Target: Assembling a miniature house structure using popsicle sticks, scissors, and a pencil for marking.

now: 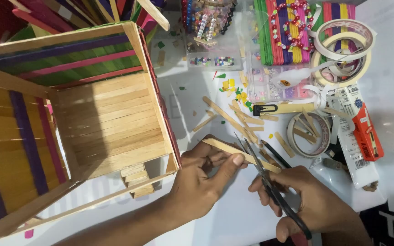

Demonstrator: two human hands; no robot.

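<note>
My left hand (201,182) pinches a plain wooden craft stick (224,146) between thumb and fingers, just right of a box (110,123) built from wooden sticks. My right hand (315,205) grips black-handled scissors (270,184). Their blades point up and left and lie across the stick near its right end. The box has plain wooden walls and panels of green, purple, pink and yellow sticks.
Loose wooden sticks and coloured scraps (238,116) lie on the white table. Tape rolls (343,45), a tape ring (308,134), a glue tube (359,136), a black clip (265,109), coloured stick bundles (283,32) and bead boxes (206,27) sit beyond the hands.
</note>
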